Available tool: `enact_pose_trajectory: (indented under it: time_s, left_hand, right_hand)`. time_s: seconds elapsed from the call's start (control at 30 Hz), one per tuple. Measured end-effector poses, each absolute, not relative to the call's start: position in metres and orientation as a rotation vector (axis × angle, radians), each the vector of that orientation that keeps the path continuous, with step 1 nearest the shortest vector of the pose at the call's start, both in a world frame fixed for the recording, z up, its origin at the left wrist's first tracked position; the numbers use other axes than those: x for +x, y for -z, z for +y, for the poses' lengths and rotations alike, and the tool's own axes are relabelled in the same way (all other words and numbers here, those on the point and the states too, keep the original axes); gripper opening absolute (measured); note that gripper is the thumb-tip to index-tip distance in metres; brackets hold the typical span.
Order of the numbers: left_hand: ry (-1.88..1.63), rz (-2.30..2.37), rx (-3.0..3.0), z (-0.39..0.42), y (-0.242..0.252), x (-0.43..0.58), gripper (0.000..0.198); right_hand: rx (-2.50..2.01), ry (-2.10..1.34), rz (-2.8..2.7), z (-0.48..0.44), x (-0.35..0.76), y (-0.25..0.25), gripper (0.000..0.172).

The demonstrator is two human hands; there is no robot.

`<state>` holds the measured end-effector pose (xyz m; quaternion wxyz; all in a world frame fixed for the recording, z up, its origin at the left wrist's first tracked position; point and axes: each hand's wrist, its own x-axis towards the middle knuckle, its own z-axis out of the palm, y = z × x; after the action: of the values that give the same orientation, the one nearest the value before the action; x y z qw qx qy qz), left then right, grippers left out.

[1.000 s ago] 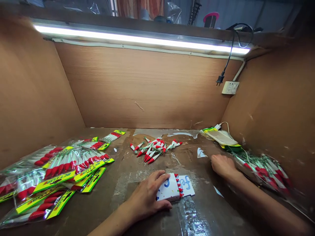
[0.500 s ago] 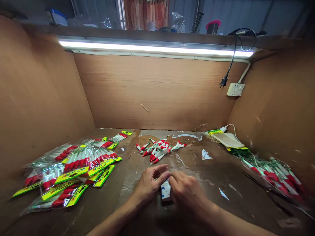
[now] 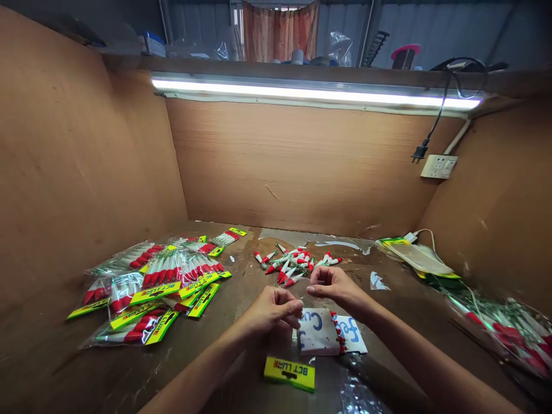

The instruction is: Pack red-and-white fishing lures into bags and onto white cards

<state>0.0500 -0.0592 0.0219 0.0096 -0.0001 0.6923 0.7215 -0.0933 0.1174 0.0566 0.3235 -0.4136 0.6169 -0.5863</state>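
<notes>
My left hand is closed, thumb and fingertips together, at the left edge of a white block with blue handwriting. Whatever its fingertips hold is too small to make out. Beyond the block, my right hand is curled in a pinch beside a pile of red-and-white fishing lures; its contents are unclear too. A row of red tips lines the block's right side, next to a second white piece with blue writing. Nearer me lie a yellow header card and clear plastic.
Packed lure bags with yellow headers are heaped at left. At right are a stack of empty-looking bags and more lures in plastic. A plug hangs near the wall socket; white scraps dot the table.
My hands, close together before, are now apart, the right one farther forward near the lure pile. More of the white block shows, and the yellow card has come into view. The camera has turned left.
</notes>
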Motion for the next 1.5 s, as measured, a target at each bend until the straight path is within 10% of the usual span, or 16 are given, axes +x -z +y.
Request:
enact_pose_trajectory:
  time_s: [0.17,0.33,0.63,0.87,1.17,1.5]
  left_hand:
    - [-2.315,2.191,0.027,-0.065,-0.015,0.045,0.07]
    - [-2.178,2.326,0.112,-0.067,-0.009,0.041,0.07]
    - [-2.056,2.801,0.057,-0.093,-0.03,0.045,0.072]
    - [-1.044,3.872,0.215,-0.098,-0.051,0.06,0.029]
    - [-0.779,3.651,0.706,-0.072,-0.01,0.048,0.023]
    - [-0.766,3.485,0.597,-0.051,0.013,0.046,0.026]
  right_hand:
    - [-0.898,1.636,1.412,0.122,-0.087,-0.047,0.063]
    - [-1.039,1.645,1.85,0.119,-0.088,-0.053,0.035]
    - [-1.242,1.278,2.574,0.141,-0.085,-0.041,0.052]
    - [-1.817,0.598,2.41,0.147,-0.034,-0.024,0.086]
    - [-1.605,0.612,2.274,0.22,-0.023,-0.039,0.017]
    - [-0.962,0.849,2.693,0.266,-0.052,0.004,0.035]
